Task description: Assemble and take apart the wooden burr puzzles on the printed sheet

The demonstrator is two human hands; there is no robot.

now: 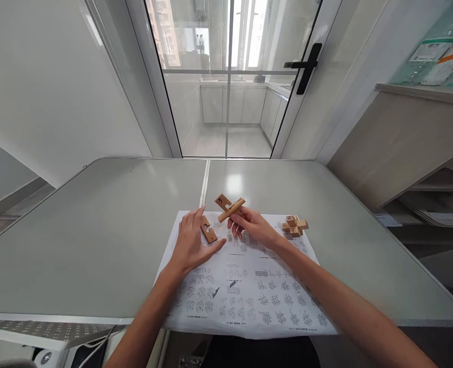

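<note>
My right hand (253,225) pinches two wooden puzzle pieces that cross each other above the paper. One is a slim rounded stick (231,210); the other is a flat, notched piece (222,201) with a black mark on its end. My left hand (193,243) is open, thumb and fingers spread apart. Between its thumb and fingers lies another notched wooden piece (210,232) on the printed sheet (245,266); whether a finger touches it I cannot tell. The sheet carries rows of small line diagrams.
An assembled wooden block puzzle (294,225) sits at the sheet's right edge. The grey table (134,230) has a seam near its middle. Beyond stands a glass door (226,102) with a black handle. Shelving (410,138) with large plastic bottles (437,56) rises on the right.
</note>
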